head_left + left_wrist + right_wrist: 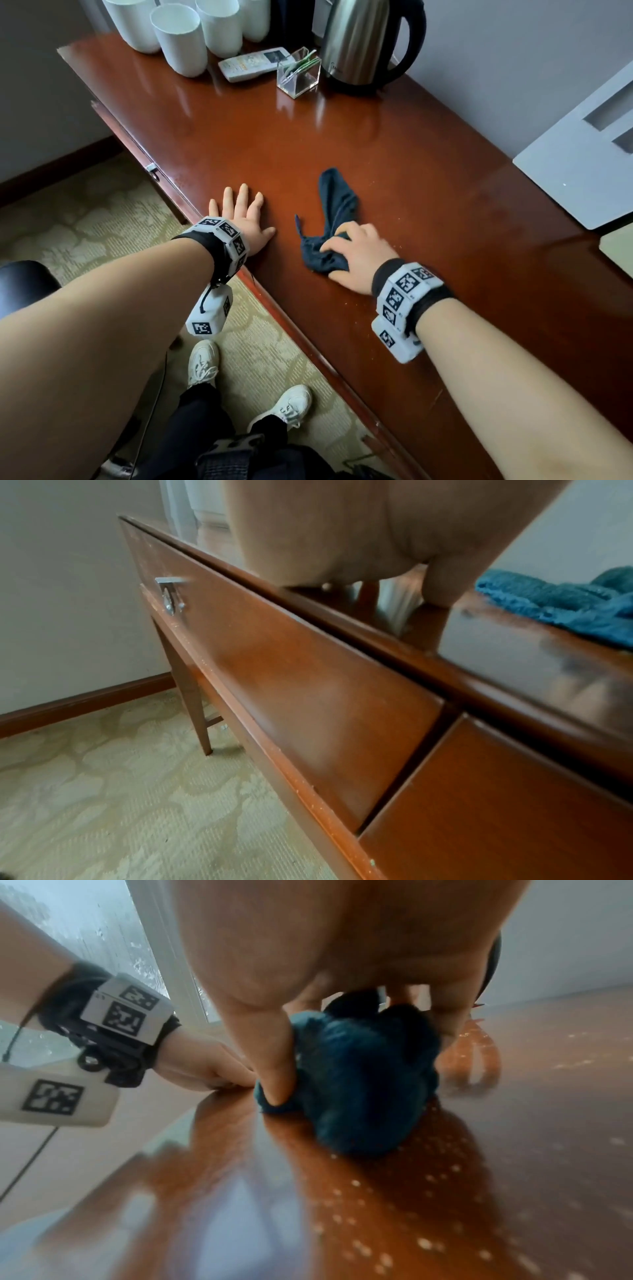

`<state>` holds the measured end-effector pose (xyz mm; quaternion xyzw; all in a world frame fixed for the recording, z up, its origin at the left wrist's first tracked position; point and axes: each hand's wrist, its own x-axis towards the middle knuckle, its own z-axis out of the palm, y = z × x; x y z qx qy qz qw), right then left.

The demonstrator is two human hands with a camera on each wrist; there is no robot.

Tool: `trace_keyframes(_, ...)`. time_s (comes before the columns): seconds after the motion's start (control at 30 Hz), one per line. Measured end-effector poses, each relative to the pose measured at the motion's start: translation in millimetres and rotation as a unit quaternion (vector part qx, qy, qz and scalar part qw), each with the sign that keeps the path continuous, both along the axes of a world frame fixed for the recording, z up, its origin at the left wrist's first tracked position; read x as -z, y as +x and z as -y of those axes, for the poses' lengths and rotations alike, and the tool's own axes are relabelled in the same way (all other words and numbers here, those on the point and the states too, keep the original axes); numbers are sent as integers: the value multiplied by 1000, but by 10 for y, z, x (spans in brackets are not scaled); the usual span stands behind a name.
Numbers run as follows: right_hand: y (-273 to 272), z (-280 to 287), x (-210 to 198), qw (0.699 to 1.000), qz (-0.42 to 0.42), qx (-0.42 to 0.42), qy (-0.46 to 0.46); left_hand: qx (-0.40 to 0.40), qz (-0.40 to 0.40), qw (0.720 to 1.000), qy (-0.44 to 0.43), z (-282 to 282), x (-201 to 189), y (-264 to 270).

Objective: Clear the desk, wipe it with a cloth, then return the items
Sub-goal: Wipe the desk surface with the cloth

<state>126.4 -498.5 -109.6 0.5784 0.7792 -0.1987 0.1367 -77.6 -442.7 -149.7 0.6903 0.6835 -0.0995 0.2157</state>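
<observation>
Right hand bunches a dark blue cloth to wipe; left hand, beside it, lies spread flat, bracing on the desk.

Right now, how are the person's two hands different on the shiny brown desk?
The left hand lies flat with straight, spread fingers, while the right hand curls its fingers. The left hand holds nothing; the right hand grips a crumpled dark blue cloth. The left hand sits at the front edge of the glossy reddish-brown wooden desk; the right hand is farther in. Both rest on the desk and wear marker-covered wristbands.
</observation>
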Motion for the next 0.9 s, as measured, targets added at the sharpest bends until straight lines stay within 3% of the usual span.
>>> trace_keyframes(0.17,22,-197,-102,999,-30,-21,-39,20,8,998,54,-173,-125,-67)
trace_keyframes(0.43,-268,-938,-16,996,-4,66,57,74,-9,997,36,-895,-108,118)
trace_keyframes(0.63,-418,-1493,81,998,46,16,47,100,-19,995,6,-1428,-52,82)
trace_keyframes(0.73,-249,-1742,79,988,58,132,63,140,-49,989,-25,-1536,-33,39)
trace_keyframes(0.9,118,-1578,20,927,108,360,13,160,-61,983,-67,-1605,-64,43)
